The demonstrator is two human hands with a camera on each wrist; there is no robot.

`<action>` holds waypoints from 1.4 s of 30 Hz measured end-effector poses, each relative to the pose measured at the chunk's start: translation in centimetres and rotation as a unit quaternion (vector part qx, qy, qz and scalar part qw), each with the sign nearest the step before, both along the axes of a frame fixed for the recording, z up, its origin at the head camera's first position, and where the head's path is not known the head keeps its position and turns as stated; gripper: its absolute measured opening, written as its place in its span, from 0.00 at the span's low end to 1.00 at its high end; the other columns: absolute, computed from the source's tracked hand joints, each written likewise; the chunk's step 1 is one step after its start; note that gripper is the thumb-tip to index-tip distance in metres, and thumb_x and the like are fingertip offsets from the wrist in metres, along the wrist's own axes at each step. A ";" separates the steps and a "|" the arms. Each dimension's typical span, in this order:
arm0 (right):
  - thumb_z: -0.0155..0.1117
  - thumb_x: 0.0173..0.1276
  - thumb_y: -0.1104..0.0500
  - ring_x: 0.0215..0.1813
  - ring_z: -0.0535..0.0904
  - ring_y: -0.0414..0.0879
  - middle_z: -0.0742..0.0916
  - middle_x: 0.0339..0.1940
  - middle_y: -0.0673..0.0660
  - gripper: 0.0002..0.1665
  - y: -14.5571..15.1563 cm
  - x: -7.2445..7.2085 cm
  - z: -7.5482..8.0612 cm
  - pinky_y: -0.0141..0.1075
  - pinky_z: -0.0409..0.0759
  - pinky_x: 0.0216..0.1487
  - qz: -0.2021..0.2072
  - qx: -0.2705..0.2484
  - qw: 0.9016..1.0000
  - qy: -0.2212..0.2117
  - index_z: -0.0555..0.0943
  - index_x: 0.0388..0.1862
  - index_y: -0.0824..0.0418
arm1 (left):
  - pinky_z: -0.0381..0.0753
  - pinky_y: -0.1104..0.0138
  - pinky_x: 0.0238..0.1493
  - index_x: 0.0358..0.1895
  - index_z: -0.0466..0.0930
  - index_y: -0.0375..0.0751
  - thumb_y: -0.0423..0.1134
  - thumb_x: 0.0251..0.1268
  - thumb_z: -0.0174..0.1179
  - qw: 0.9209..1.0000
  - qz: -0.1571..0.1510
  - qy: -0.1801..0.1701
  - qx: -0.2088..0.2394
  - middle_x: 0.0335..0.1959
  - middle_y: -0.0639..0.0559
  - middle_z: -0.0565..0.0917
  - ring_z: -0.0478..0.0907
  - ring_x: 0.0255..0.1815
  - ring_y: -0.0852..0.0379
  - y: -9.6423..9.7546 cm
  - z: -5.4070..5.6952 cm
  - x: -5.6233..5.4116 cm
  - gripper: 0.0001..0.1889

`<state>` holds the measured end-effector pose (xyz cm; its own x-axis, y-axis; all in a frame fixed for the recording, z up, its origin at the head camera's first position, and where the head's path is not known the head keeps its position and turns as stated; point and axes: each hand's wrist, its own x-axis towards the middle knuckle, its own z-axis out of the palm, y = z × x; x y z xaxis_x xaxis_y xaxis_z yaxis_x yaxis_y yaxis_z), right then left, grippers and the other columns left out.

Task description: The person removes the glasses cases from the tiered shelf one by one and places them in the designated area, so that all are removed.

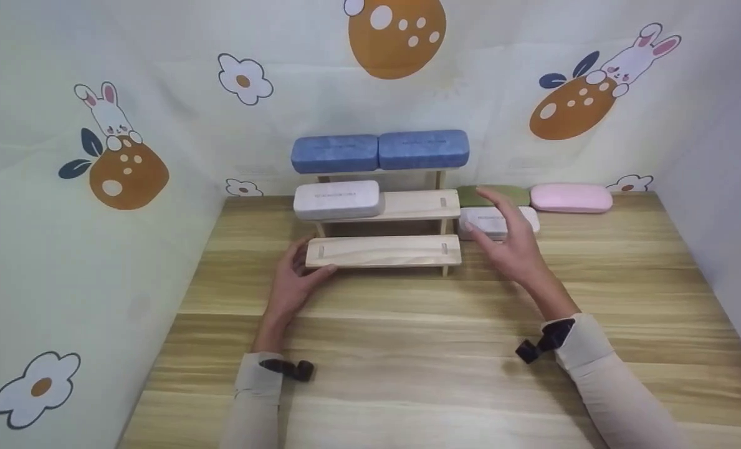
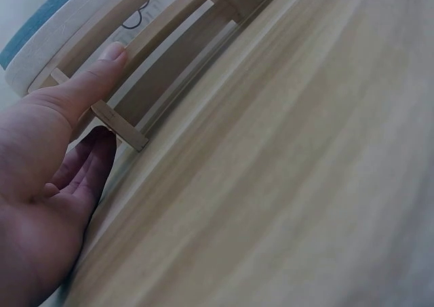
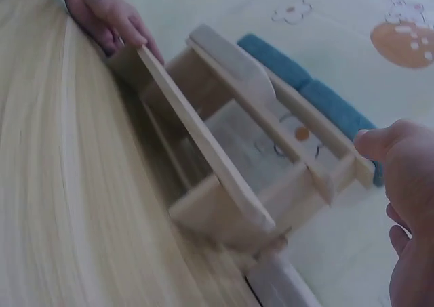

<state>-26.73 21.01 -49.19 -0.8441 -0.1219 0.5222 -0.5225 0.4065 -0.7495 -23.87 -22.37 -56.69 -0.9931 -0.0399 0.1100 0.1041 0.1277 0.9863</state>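
A three-step wooden rack [image 1: 382, 252] stands on the table. My left hand [image 1: 290, 288] grips the left end of its lowest step, thumb on the front edge and fingers round the side, as the left wrist view also shows. Two blue glasses cases [image 1: 334, 154] [image 1: 424, 149] lie side by side on the top step. A white glasses case [image 1: 337, 199] sits on the left half of the middle step. My right hand [image 1: 515, 248], thumb and forefinger spread, overlaps a second white case [image 1: 492, 219] right of the rack. Nothing shows between its fingers.
Behind the second white case lies a green case [image 1: 493, 196], with a pink case [image 1: 571, 197] to its right. A printed cloth [image 1: 295, 81] hangs behind and beside the wood-grain table [image 1: 395, 349].
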 end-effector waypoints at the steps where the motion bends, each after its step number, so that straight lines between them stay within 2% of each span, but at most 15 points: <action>1: 0.77 0.73 0.56 0.82 0.72 0.49 0.81 0.78 0.55 0.38 -0.5 0.1 0.2 0.50 0.67 0.84 0.008 0.000 1.000 0.004 0.76 0.79 0.55 | 0.82 0.70 0.68 0.80 0.70 0.45 0.41 0.58 0.84 1.000 0.000 0.000 0.000 0.73 0.45 0.80 0.79 0.72 0.48 0.0 0.0 0.0 0.46; 7: 0.76 0.74 0.54 0.81 0.73 0.49 0.80 0.78 0.53 0.38 -3.0 0.3 0.7 0.49 0.69 0.83 0.041 0.016 0.999 0.002 0.75 0.80 0.53 | 0.82 0.68 0.69 0.80 0.70 0.46 0.41 0.57 0.85 1.000 0.000 0.006 -0.002 0.72 0.47 0.81 0.79 0.72 0.50 0.0 -0.2 -0.1 0.47; 13: 0.77 0.74 0.53 0.79 0.75 0.50 0.81 0.76 0.54 0.38 -5.3 -0.7 1.2 0.50 0.72 0.82 0.075 0.024 0.997 0.004 0.75 0.79 0.56 | 0.82 0.69 0.70 0.80 0.70 0.48 0.44 0.56 0.85 1.000 0.004 0.003 -0.010 0.72 0.48 0.81 0.79 0.72 0.52 -0.1 -0.2 -0.1 0.47; 15: 0.77 0.73 0.52 0.79 0.75 0.50 0.81 0.77 0.55 0.39 -6.1 -1.0 1.4 0.50 0.69 0.85 0.084 0.027 0.996 0.004 0.75 0.79 0.59 | 0.81 0.69 0.70 0.80 0.70 0.50 0.46 0.56 0.85 1.000 0.005 -0.001 -0.016 0.72 0.49 0.81 0.80 0.72 0.52 -0.1 -0.2 -0.2 0.47; 22: 0.76 0.75 0.50 0.81 0.72 0.51 0.80 0.78 0.55 0.40 -8.8 -2.0 1.9 0.47 0.70 0.84 0.108 0.058 0.992 -0.017 0.73 0.80 0.60 | 0.80 0.62 0.73 0.80 0.69 0.50 0.48 0.55 0.85 1.000 0.008 -0.008 -0.023 0.72 0.49 0.81 0.80 0.71 0.51 -0.2 -0.4 -0.3 0.49; 29: 0.73 0.76 0.43 0.85 0.67 0.52 0.74 0.83 0.55 0.44 -10.8 -2.9 2.5 0.51 0.63 0.88 0.113 0.125 0.983 -0.070 0.68 0.84 0.52 | 0.77 0.56 0.77 0.81 0.69 0.47 0.47 0.55 0.86 1.000 0.003 -0.008 -0.016 0.74 0.47 0.79 0.78 0.73 0.51 -0.2 -0.3 -0.2 0.50; 34: 0.74 0.75 0.42 0.84 0.69 0.54 0.72 0.85 0.56 0.47 -12.0 -3.5 3.0 0.52 0.64 0.88 0.111 0.137 0.980 -0.087 0.66 0.86 0.52 | 0.77 0.54 0.77 0.81 0.68 0.46 0.47 0.55 0.86 1.000 0.006 -0.008 -0.020 0.74 0.47 0.79 0.79 0.73 0.50 -0.1 -0.2 -0.2 0.50; 38: 0.73 0.75 0.43 0.84 0.68 0.56 0.73 0.85 0.58 0.48 -13.2 -4.0 3.3 0.51 0.64 0.88 0.113 0.148 0.978 -0.089 0.64 0.86 0.55 | 0.78 0.58 0.75 0.81 0.67 0.45 0.47 0.56 0.85 1.000 0.006 -0.009 -0.022 0.73 0.48 0.80 0.79 0.72 0.51 -0.1 -0.1 -0.1 0.50; 42: 0.73 0.75 0.41 0.87 0.64 0.56 0.70 0.86 0.59 0.51 -14.2 -4.4 3.4 0.51 0.59 0.90 0.102 0.166 0.975 -0.104 0.63 0.87 0.57 | 0.81 0.64 0.71 0.81 0.67 0.42 0.46 0.57 0.85 1.000 0.002 -0.001 -0.016 0.72 0.47 0.80 0.80 0.71 0.49 -0.2 -0.2 -0.1 0.51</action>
<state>-31.18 6.80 -45.75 -0.8683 -0.4309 0.2455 -0.4681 0.5486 -0.6927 -23.98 -22.56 -56.88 -0.9932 -0.0396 0.1091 0.1014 0.1602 0.9819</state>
